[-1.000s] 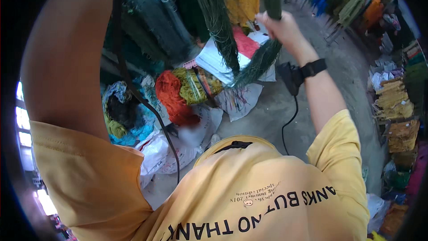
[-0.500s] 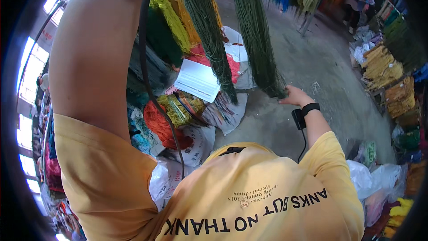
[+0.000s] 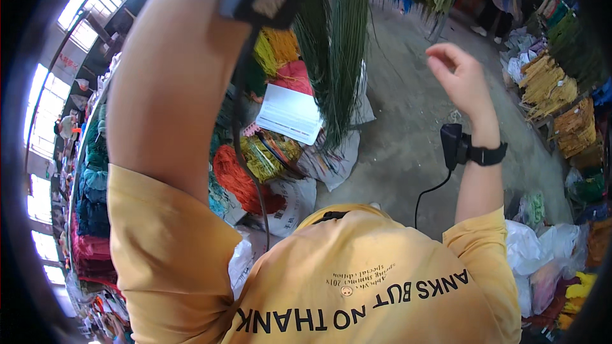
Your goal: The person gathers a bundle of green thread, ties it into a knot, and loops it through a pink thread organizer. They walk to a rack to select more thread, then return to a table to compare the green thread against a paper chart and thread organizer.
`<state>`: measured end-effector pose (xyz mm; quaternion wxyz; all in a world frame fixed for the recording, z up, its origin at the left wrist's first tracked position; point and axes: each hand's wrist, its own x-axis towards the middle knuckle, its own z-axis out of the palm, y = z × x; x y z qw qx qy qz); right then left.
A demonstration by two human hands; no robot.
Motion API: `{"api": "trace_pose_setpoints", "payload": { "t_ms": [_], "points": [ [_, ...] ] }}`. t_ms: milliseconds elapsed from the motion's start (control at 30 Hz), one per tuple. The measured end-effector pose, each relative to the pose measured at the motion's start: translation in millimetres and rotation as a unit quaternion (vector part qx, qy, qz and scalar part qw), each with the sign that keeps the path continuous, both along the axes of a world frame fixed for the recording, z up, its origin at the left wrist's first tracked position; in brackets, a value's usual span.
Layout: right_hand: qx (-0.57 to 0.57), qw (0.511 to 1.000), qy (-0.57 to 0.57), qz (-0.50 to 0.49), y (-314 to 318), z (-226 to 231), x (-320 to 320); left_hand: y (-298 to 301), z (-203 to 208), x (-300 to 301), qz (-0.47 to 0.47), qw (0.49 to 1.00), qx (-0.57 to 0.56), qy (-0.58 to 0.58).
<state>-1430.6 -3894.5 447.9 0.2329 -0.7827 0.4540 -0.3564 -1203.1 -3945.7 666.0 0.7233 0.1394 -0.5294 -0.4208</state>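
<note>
Dark green yarn (image 3: 347, 44) hangs in front of the right edge of the white sheet (image 3: 290, 114), probably partway done: strands fairly straight, bottom ends loose. Right hand (image 3: 463, 83) is empty, loosely curled, clear of it. Left hand's out of frame, can't tell its grip.

The grey floor (image 3: 401, 153) looks dull and scuffed from where I stand. A white sack (image 3: 299, 199) sits on it, beside a whitish bag (image 3: 335, 171) strewn with coloured threads; farther out lies a pale wisp (image 3: 454, 116).
</note>
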Motion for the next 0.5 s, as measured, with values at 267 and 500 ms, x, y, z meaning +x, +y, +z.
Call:
{"api": "trace_pose_setpoints", "payload": {
  "t_ms": [267,500],
  "points": [
    [-0.131,0.936,-0.190,0.266,57,46,138,40,-41,-3,-0.094,0.976,0.175,0.083],
    [0.011,0.894,-0.440,0.078,27,16,175,59,-71,29,-0.206,0.961,0.161,0.093]
  ]
}}
